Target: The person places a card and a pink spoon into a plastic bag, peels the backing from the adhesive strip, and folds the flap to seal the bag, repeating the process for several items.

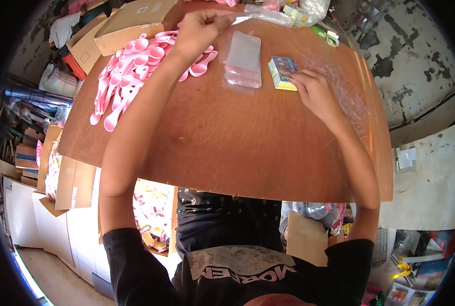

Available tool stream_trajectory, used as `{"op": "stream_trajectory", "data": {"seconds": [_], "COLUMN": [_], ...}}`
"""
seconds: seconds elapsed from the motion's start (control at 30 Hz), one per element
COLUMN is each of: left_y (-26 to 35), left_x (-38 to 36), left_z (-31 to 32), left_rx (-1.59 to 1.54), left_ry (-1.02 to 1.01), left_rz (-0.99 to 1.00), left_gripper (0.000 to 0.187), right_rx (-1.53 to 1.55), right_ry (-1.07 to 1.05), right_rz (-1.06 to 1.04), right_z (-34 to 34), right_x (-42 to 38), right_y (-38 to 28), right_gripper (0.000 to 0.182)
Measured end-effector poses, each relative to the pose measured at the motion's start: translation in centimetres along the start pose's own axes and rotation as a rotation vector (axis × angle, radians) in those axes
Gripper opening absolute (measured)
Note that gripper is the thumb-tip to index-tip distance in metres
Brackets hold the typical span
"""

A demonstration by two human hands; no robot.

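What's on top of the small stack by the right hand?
The stack shows a blue printed face on top. Fingertips of the right hand cover part of it; what they hide, and any faces beneath, can't be seen.

The brown wooden surface (222,137) carries a loose heap of pink scoops (130,76) on its left, near a cardboard box (136,25) at the far left corner. Clear plastic bags (244,51) lie in a flat pile around the middle of the far half, with a stack of printed cards (280,67) to their right. Thin, clear strips (354,99) litter the right side, and what seems to be crumpled plastic (271,16) lies along the far edge.
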State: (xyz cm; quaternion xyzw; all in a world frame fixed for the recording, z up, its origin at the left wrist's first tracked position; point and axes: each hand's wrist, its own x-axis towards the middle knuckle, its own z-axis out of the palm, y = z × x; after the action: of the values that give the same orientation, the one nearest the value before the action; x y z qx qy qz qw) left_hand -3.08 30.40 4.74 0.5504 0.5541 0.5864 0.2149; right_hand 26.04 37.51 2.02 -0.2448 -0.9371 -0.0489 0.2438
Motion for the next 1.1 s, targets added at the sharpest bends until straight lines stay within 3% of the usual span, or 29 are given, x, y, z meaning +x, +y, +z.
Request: {"op": "stream_trajectory", "data": {"seconds": [0.07, 0.13, 0.23, 0.3, 0.33, 0.4, 0.6, 0.73, 0.8, 0.83, 0.9, 1.0, 1.07, 1.1], "left_y": [1.9, 3.2, 4.3, 4.6, 4.5, 4.0, 6.4, 7.6, 7.4, 7.7, 7.5, 7.8, 8.6, 9.2], "left_x": [-0.7, -1.5, -3.1, -4.2, -4.6, -5.2, -8.4, -9.5, -9.8, -10.1, -10.5, -11.6, -12.8, -13.8], "left_z": [-0.5, -1.1, -1.9, -1.9, -1.8, -1.2, 1.8, 2.0, 1.9, 2.1, 2.6, 3.9, 4.5, 3.5], "left_rx": [-0.023, -0.127, -0.150, -0.191, -0.190, 0.084, 0.024, 0.040, 0.202, 0.194, 0.227, 0.258, 0.342, 0.426], "left_ry": [0.002, -0.002, -0.054, -0.112, -0.111, -0.142, -0.394, -0.405, -0.386, -0.402, -0.439, -0.440, -0.024, -0.053], "left_rz": [0.033, -0.070, -0.067, -0.142, -0.138, -0.013, -0.028, -0.040, 0.038, -0.011, 0.018, 0.073, 0.511, 0.516], "left_gripper": [0.032, 0.034, 0.032, 0.026, 0.026, 0.022, 0.018, 0.019, 0.019, 0.020, 0.020, 0.021, 0.032, 0.046], "right_rx": [-0.015, -0.031, 0.118, 0.365, 0.364, 0.703, 0.863, 0.744, 0.642, 0.646, 0.517, 0.454, 0.460, 0.478], "right_ry": [-0.008, -0.005, 0.134, 0.153, 0.156, 0.524, 0.584, 0.491, 0.290, 0.288, 0.162, 0.195, 0.162, 0.096], "right_rz": [0.015, 0.022, -0.168, 0.109, 0.107, 0.194, 0.131, 0.069, 0.098, 0.100, -0.024, -0.079, 0.011, 0.162], "right_z": [0.0, 0.3, 0.6, -1.6, -2.8, -5.1, -7.4, -7.0, -7.3, -7.3, -7.6, -6.7, -7.2, -7.7], "right_x": [0.0, 0.2, 0.3, 0.3, 0.4, 0.5, 0.7, 0.0, -0.8, -1.0, -1.2, -1.8, -2.6, -2.9], "right_y": [-0.1, 0.4, 1.2, -0.3, -1.4, -4.2, -8.2, -6.8, -6.6, -6.8, -7.1, -8.4, -9.0, -9.3], "right_gripper": [0.017, 0.017, 0.012, 0.012, 0.012, 0.013, 0.014, 0.013, 0.012, 0.012, 0.011, 0.009, 0.007, 0.008]}}
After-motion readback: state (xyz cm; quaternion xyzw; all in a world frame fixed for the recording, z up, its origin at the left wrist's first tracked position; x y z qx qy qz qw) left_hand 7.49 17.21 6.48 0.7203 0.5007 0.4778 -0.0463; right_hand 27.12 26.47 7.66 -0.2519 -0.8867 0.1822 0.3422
